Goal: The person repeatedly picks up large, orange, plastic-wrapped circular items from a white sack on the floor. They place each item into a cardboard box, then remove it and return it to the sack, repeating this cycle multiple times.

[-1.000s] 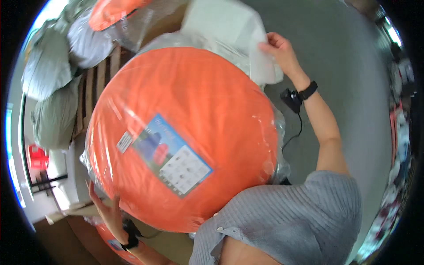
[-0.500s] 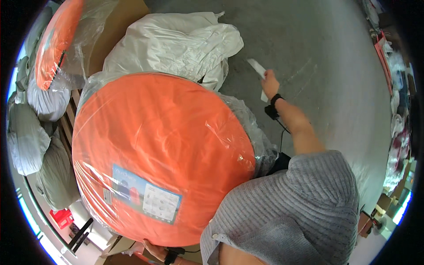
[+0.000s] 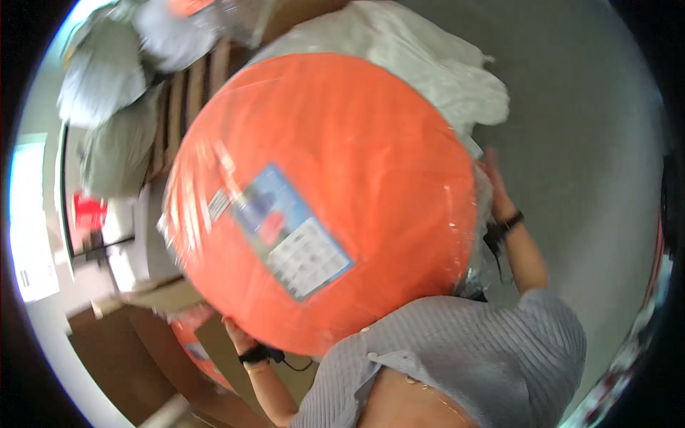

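Note:
A large flat, round orange package (image 3: 385, 164) wrapped in clear plastic fills the middle of the view, close in front of me. A blue-and-white printed insert (image 3: 292, 232) shows through its wrap. My left hand (image 3: 239, 337) grips the package's lower left rim, its fingers partly behind the edge. At the right rim, my right hand (image 3: 499, 189) holds the package's side, with its fingers pointing up and blurred by motion. A small white piece (image 3: 472, 148) shows by those fingertips; whether the hand holds it is unclear. Each wrist wears a black band.
White plastic sheeting (image 3: 428, 57) lies behind the package on the grey floor (image 3: 585, 143). Wooden slats (image 3: 194, 93) and stuffed pale sacks (image 3: 103, 68) are at the left. An open cardboard box (image 3: 121, 357) holding another orange package (image 3: 196, 335) stands at lower left.
My right hand has come from over the floor, where it held a white strip, to the package's right rim. The package sits higher and further right in view, its insert tilted more steeply.

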Motion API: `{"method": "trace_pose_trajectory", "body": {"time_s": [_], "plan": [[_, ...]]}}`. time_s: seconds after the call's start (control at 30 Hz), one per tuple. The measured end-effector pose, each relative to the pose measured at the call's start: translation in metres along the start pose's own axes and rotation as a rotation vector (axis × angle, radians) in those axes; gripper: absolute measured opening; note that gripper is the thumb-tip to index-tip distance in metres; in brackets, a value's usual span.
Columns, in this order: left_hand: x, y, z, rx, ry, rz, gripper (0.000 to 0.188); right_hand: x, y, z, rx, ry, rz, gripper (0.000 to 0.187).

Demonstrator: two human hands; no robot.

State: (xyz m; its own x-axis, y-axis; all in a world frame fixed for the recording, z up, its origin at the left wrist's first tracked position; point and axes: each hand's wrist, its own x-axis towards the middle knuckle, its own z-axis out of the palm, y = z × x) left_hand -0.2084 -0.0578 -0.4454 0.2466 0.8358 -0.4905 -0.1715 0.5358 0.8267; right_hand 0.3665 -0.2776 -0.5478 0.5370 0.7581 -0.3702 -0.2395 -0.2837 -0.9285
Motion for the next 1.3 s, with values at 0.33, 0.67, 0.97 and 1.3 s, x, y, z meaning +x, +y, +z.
{"method": "trace_pose_trajectory", "body": {"time_s": [0.33,0.67,0.97,1.3], "plan": [[-0.026,0.052,0.076,-0.120,0.060,0.280,0.041,-0.008,-0.087,0.072,-0.019,-0.261,-0.192,0.063],[-0.210,0.191,-0.038,0.967,0.615,1.492,0.054,-0.016,-0.198,0.231,-0.312,-0.902,-0.185,0.044],[-0.328,0.311,-0.053,0.529,0.110,1.265,0.036,-0.028,-0.206,0.292,0.103,-1.160,0.017,0.012],[-0.337,0.339,-0.294,1.000,1.402,1.006,0.029,-0.021,-0.186,0.272,-0.100,-1.032,-0.002,0.014]]}}
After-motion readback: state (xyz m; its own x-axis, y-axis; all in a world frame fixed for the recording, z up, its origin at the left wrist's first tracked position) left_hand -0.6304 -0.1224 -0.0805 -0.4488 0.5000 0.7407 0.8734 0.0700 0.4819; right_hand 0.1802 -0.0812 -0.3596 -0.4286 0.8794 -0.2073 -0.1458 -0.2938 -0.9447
